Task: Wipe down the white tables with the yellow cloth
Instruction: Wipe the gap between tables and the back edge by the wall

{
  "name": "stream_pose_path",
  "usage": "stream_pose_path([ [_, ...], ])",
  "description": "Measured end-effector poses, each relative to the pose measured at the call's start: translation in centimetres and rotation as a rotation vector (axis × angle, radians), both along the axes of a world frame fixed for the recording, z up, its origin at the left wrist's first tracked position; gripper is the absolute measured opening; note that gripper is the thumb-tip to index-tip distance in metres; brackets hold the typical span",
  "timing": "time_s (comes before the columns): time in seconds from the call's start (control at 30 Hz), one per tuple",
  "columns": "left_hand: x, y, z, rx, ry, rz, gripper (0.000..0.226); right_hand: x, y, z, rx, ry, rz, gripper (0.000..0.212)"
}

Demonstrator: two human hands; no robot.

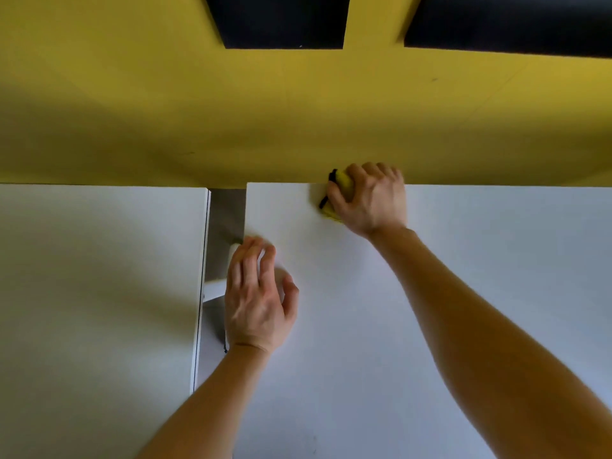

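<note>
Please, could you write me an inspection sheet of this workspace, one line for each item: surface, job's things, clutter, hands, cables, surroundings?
surface: two white tables side by side, the left table and the right table, with a narrow gap between them.
job's things: yellow cloth with a black edge, bunched at the far edge of the right table.
clutter: nothing seen.
hands: right hand grips the cloth; left hand lies open on the right table near its left edge.
cables: nothing clearly seen; a small dark bit by the left wrist is too small to tell.
surroundings: yellow wall behind the tables, dark panels higher up; white frame bar in the gap.
</note>
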State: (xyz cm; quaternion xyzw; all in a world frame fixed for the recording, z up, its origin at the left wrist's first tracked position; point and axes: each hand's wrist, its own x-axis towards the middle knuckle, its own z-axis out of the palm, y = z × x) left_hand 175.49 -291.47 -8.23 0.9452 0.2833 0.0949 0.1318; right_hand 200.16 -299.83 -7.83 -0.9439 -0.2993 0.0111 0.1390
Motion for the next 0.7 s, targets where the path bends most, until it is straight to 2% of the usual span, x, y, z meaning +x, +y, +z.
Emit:
stream_pose_path([
  [0.1,0.1,-0.1,0.1,0.011,0.016,0.04,0.053,-5.4,10.5,0.1,0.005,0.064,0.222,0.05],
  [0.2,0.1,-0.3,0.2,0.016,0.007,0.04,0.054,-6.2,12.5,0.6,0.011,0.123,0.317,0.059],
  [0.33,0.0,-0.1,0.1,0.007,-0.014,0.025,0.053,0.1,1.4,-0.8,0.102,0.071,0.193,0.054],
  [0.43,0.1,0.0,0.2,0.022,-0.008,-0.017,0.049,5.1,-9.5,-0.4,0.065,-0.013,0.05,0.05],
  [0.5,0.1,0.2,-0.3,0.051,-0.032,-0.058,0.046,5.7,-11.1,0.0,0.026,-0.045,-0.07,0.047],
  [0.57,0.0,0.0,-0.5,0.061,-0.062,-0.156,0.046,3.9,-8.4,-0.3,-0.008,-0.043,-0.133,0.045],
  [0.7,0.0,0.2,-0.5,0.039,-0.056,-0.208,0.048,-1.2,2.6,-0.7,0.02,0.017,0.137,0.046],
])
